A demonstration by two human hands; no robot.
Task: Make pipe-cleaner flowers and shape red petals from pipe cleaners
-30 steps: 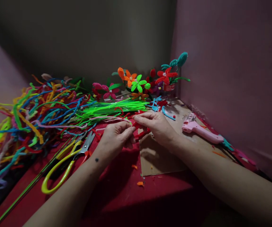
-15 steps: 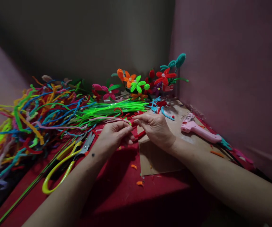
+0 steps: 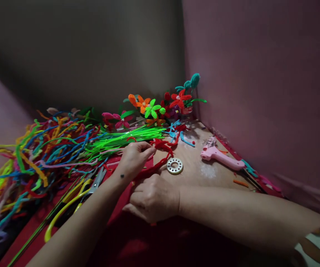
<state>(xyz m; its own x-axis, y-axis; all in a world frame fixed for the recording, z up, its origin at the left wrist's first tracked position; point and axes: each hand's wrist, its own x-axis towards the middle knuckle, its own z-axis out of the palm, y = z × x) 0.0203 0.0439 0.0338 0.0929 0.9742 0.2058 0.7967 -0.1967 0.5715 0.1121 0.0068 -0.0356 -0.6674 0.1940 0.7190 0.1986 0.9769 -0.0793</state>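
Note:
My left hand (image 3: pixel 134 157) is closed, thumb and forefinger pinched, beside red fuzzy stems (image 3: pixel 164 145) near the cardboard's left part; what the pinch holds is too small to make out. Nearer to me, my right hand (image 3: pixel 153 198) is curled with its back up, just below a red fuzzy strip (image 3: pixel 151 171); anything inside its fingers is hidden. A round metal disc with holes (image 3: pixel 175 166) lies on the cardboard (image 3: pixel 193 178), right of both hands.
Colourful fuzzy stems (image 3: pixel 56 148) heap at left, beside yellow-handled scissors (image 3: pixel 62 209). Green stems (image 3: pixel 129 136) lie behind my left hand, with fuzzy flowers (image 3: pixel 152 109) farther back. A pink glue gun (image 3: pixel 221 155) lies at right, near the wall (image 3: pixel 260 92).
My right hand has moved toward me, away from my left hand, and curled. The metal disc now shows on the cardboard. The whole view has shifted somewhat.

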